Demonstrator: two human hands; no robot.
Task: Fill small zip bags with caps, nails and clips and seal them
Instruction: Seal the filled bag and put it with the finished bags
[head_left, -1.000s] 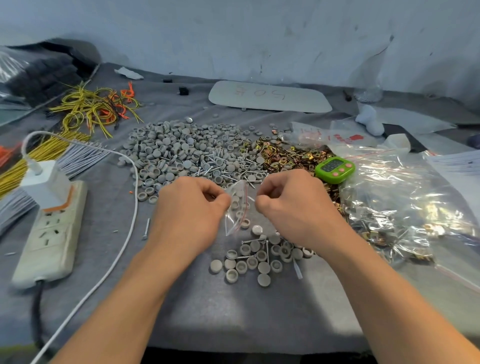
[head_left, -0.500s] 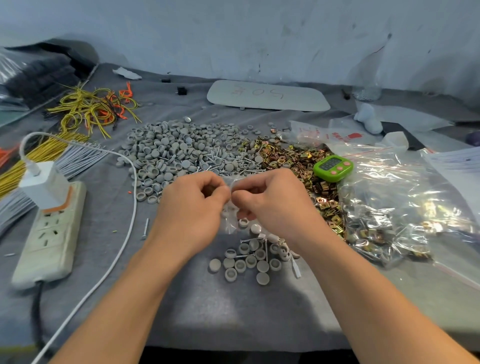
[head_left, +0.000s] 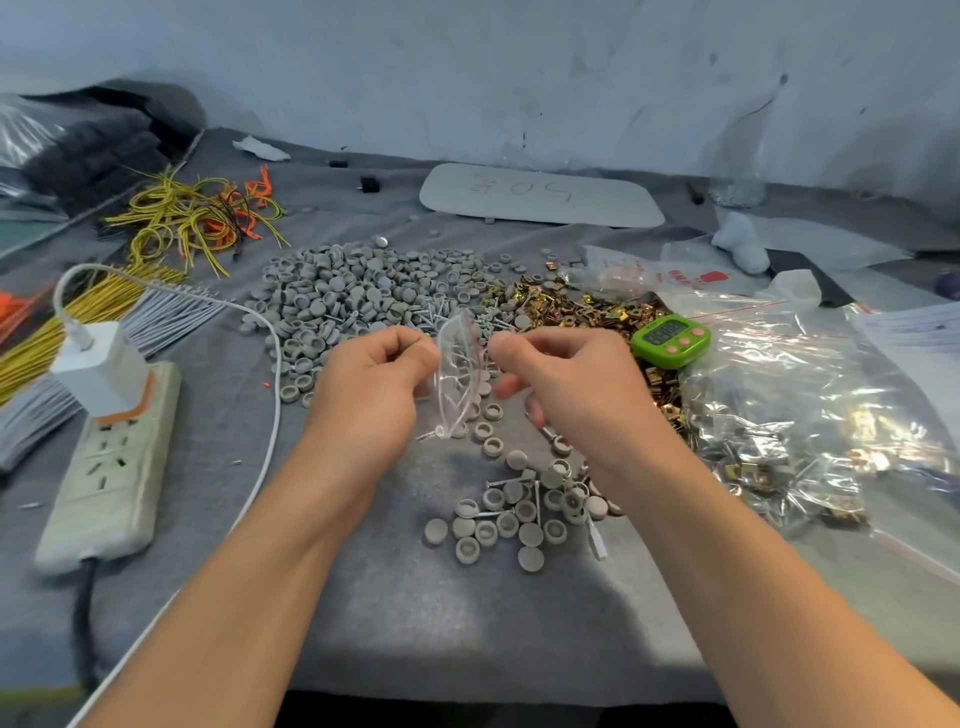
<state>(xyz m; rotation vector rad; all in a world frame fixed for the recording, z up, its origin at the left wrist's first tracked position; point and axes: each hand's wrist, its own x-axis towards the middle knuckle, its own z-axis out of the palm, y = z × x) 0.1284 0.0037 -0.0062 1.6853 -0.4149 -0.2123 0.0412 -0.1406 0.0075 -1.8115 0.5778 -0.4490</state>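
Far left, one white power strip (head_left: 104, 467) lies flat with one white charger block (head_left: 98, 364) plugged in, its white cable (head_left: 272, 395) looping past my left forearm. Behind it are a tangle of yellow and orange wires (head_left: 197, 218) and straight bundles of yellow and grey wires (head_left: 104, 317).

Now the big heap of round grey plastic caps (head_left: 353, 296), far too many to count, with thin silver nails (head_left: 441, 312) mixed into its right edge.

My left hand (head_left: 369, 395) hovers above the grey cloth (head_left: 467, 623), fingers curled, thumb and forefinger pinching the left lip of one small clear zip bag with a red seal line (head_left: 457, 374). The bag hangs between my two hands, its mouth bowed open. I can't make out what's inside.

My right hand (head_left: 576, 395) pinches the opposite lip with thumb and forefinger, the other fingers loosely bent underneath.

Below the hands sits a near cluster of grey caps (head_left: 519, 514), a couple of dozen, with a few nails lying across them.

Further right is a heap of gold metal clips (head_left: 571, 312), uncountable. Then comes one green digital timer with pink buttons (head_left: 670, 340), and one large clear plastic bag of clips (head_left: 805, 415).
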